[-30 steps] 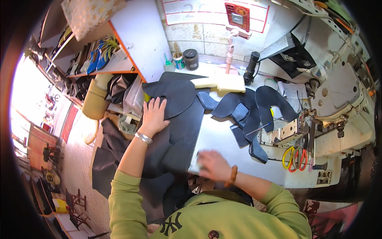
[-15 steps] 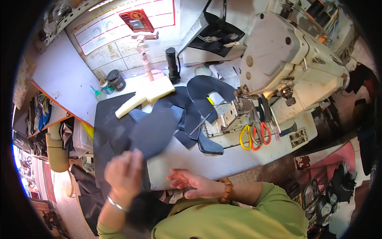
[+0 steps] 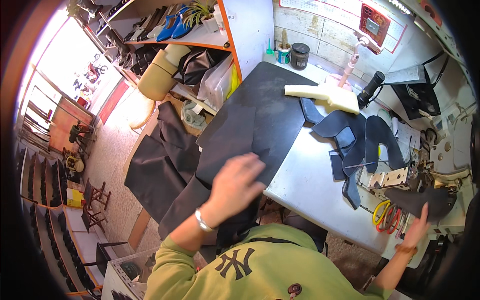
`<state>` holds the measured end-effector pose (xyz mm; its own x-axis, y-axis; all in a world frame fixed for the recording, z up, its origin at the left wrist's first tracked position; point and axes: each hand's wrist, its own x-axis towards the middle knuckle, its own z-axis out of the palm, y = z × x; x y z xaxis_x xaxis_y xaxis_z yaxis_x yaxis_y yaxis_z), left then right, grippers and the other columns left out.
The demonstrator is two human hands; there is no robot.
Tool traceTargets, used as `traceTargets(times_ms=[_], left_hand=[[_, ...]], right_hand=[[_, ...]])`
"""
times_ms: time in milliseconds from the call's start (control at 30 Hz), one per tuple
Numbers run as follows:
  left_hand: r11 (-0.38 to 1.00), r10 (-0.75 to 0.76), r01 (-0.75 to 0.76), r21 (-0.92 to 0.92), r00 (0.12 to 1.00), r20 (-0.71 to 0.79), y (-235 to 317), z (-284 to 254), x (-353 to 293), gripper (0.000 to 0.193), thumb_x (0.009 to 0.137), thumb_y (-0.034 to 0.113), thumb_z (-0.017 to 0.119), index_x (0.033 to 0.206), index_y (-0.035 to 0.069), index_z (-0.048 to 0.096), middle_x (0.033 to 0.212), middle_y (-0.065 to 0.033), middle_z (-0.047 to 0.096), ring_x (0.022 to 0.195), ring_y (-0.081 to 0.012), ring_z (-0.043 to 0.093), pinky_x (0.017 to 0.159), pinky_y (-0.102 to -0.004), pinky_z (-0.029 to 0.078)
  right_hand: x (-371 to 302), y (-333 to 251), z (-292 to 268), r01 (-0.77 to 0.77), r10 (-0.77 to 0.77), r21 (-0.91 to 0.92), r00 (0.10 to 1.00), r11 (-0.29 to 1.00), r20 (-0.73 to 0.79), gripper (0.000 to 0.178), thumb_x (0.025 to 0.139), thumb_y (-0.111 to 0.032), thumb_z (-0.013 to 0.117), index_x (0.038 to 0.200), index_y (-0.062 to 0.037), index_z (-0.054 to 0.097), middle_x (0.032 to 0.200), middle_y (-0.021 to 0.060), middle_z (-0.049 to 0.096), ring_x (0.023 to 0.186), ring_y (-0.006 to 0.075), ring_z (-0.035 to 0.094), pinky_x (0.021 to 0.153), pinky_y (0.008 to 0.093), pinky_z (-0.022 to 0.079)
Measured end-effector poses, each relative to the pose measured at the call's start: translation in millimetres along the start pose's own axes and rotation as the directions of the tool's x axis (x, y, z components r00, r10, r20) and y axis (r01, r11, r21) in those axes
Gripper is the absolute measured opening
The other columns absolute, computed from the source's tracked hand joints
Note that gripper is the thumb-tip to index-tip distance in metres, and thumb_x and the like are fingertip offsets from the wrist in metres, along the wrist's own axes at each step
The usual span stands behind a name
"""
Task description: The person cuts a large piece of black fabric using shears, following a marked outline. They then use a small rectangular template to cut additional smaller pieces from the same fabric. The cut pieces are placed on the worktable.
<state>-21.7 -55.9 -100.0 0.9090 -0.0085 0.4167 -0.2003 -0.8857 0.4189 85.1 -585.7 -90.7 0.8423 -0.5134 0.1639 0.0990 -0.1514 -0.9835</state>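
Note:
My left hand (image 3: 236, 187), slightly blurred, is over a large sheet of black leather-like material (image 3: 225, 142) with its fingers stretched and nothing visible in them. That sheet overlaps a dark mat (image 3: 275, 107) and hangs off the table's left side. Far to the right, my right hand (image 3: 418, 231) grips a flat black cut piece (image 3: 417, 201) by its near edge, in front of the sewing machine (image 3: 450, 170). Between my hands lie several black cut pieces (image 3: 345, 125), with a thin pen (image 3: 360, 164) on top.
Yellow-handled scissors (image 3: 381, 212) and red-handled scissors (image 3: 392, 222) lie beside my right hand. Toward the back are cream foam (image 3: 330, 97), a black flashlight (image 3: 371, 89), a phone on a pink stand (image 3: 375, 22) and a dark jar (image 3: 300, 56). A shelf with shoes (image 3: 172, 25) stands at left.
The view has swung left. The black cut piece, formerly at my left hand, is now in my right hand by the machine. My left hand has moved over the black sheet.

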Motion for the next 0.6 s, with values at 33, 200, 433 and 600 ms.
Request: traceTargets(times_ms=[33, 200, 433, 600], left_hand=[[0.990, -0.109, 0.111, 0.082, 0.994, -0.027, -20.9, -10.5, -5.4, 0.056, 0.070, 0.017, 0.076, 0.122, 0.004, 0.057, 0.125, -0.0163, 0.055, 0.115, -0.0338, 0.053, 0.095, -0.0403, 0.046], [0.803, -0.584, 0.591, 0.078, 0.806, -0.097, -98.3, -38.0, -39.7, 0.070, 0.079, 0.027, 0.073, 0.136, 0.002, 0.041, 0.133, -0.0176, 0.048, 0.119, -0.0375, 0.048, 0.100, -0.0414, 0.042], [0.474, -0.702, 0.674, -0.567, 0.678, 0.220, -133.5, -21.8, -58.3, 0.059, 0.085, 0.006, 0.066, 0.135, -0.005, 0.036, 0.109, -0.0131, 0.059, 0.098, -0.0166, 0.058, 0.089, -0.0273, 0.046], [0.272, -0.696, 0.568, -0.777, 0.674, 0.248, -129.8, -12.3, -48.9, 0.058, 0.082, 0.000, 0.065, 0.133, -0.005, 0.037, 0.109, -0.0140, 0.060, 0.099, -0.0174, 0.058, 0.090, -0.0286, 0.047]], right_hand=[[22.0, 1.9, -5.0, -0.073, 0.068, 0.068, 0.995, 0.995, 0.073, 0.060, 0.088, -0.030, 0.069, 0.130, 0.0077, 0.047, 0.128, 0.0147, 0.054, 0.108, 0.0206, 0.057, 0.092, 0.0352, 0.045], [36.2, 73.5, 13.9, -0.043, 0.087, 0.242, 0.981, 0.969, -0.173, 0.057, 0.086, -0.030, 0.071, 0.124, 0.0046, 0.046, 0.121, 0.0150, 0.053, 0.104, 0.0212, 0.055, 0.088, 0.0339, 0.047], [-8.4, 88.4, 43.4, -0.064, 0.128, 0.184, 0.923, 0.981, -0.362, 0.041, 0.091, -0.016, 0.060, 0.124, 0.0030, 0.045, 0.120, 0.0158, 0.050, 0.103, 0.0245, 0.054, 0.086, 0.0367, 0.047], [-123.2, 64.3, 109.6, 0.357, -0.333, -0.097, 0.921, 0.929, 0.200, 0.040, 0.090, -0.013, 0.058, 0.125, 0.0036, 0.048, 0.119, 0.0136, 0.054, 0.110, 0.0240, 0.052, 0.095, 0.0354, 0.043]])
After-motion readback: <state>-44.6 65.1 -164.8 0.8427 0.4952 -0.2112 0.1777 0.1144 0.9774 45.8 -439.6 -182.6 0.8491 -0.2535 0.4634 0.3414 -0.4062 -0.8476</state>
